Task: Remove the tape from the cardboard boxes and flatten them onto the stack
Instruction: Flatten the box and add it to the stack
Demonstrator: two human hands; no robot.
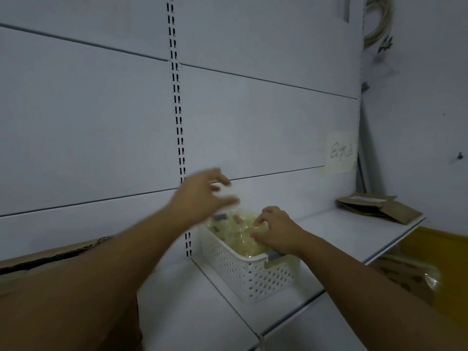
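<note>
Our right hand (274,230) presses curled fingers into the tape wad (238,231) filling the basket (249,274); our left hand (202,196) hovers spread just above it. The flattened boxes (377,207) lie well apart to the right, nearer our right hand.

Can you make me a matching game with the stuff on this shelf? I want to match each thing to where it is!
Things:
1. basket
2. flat boxes
3. paper note
4. right hand

Places:
A. stuck on the back wall
B. lying at the far right end of the shelf
C. pressing on the crumpled tape in the basket
D. standing on the shelf, in the middle

Pairs: 1-D, 2-B, 3-A, 4-C
</note>
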